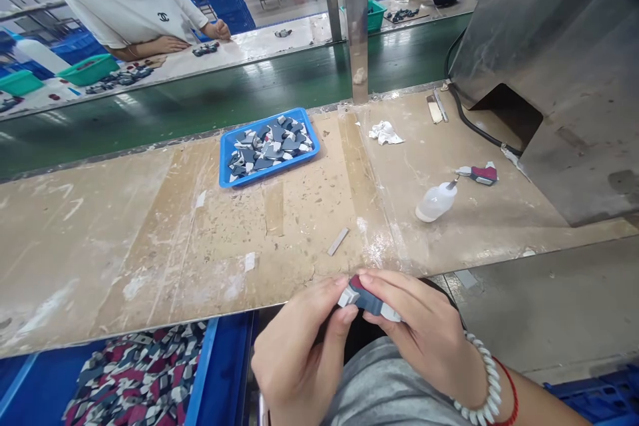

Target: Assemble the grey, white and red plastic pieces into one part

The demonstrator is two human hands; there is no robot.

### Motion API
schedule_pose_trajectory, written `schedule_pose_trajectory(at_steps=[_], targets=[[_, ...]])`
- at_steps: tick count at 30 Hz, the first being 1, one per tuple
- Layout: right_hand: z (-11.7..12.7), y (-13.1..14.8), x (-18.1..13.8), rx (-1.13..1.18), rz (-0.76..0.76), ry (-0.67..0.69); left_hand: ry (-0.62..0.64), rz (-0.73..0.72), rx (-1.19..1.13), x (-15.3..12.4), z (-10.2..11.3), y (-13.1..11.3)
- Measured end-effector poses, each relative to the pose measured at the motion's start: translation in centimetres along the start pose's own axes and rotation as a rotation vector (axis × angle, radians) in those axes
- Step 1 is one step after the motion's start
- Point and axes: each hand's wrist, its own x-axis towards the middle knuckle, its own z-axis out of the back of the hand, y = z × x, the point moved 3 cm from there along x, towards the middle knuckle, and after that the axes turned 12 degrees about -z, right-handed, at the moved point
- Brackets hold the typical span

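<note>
Left hand [299, 346] and right hand [424, 333] both pinch one small grey, blue and red part [367, 299] between fingertips, close over the lap for control. Beyond them, to the left, a tray [227, 146] of parts sits within reach; a glue bottle [436, 202] lies farther right.
</note>
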Motion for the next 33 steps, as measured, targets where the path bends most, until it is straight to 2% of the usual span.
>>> schedule_pose_trajectory(at_steps=[5, 10, 13, 15, 18, 24, 29, 33], targets=[[0.7, 1.4, 0.2, -0.059, 0.032, -0.003, -0.096, -0.083, 0.086, -0.3, 0.0, -1.7], [0.7, 1.6, -0.1, -0.072, 0.085, 0.024, -0.131, 0.032, 0.036, -0.8, 0.0, -2.6], [0.5, 1.5, -0.1, -0.067, 0.105, 0.024, -0.093, 0.003, -0.013, -0.8, 0.1, -2.6], [0.2, 1.5, -0.1, -0.072, 0.095, 0.017, -0.07, 0.002, -0.016, -0.7, 0.1, -2.5], [-0.2, 1.4, -0.3, -0.082, 0.072, -0.004, -0.065, 0.083, -0.001, -0.4, 0.0, -2.1], [-0.7, 0.9, -0.9, -0.08, 0.015, -0.035, 0.007, 0.039, -0.033, 0.0, -0.5, -1.9], [-1.0, -0.1, -0.7, -0.058, 0.015, -0.039, 0.077, 0.081, -0.146, 0.1, -0.8, -0.3], [-1.8, -1.3, -0.2, -0.021, -0.024, 0.015, 0.074, 0.174, -0.167, 0.3, -1.3, 1.5]])
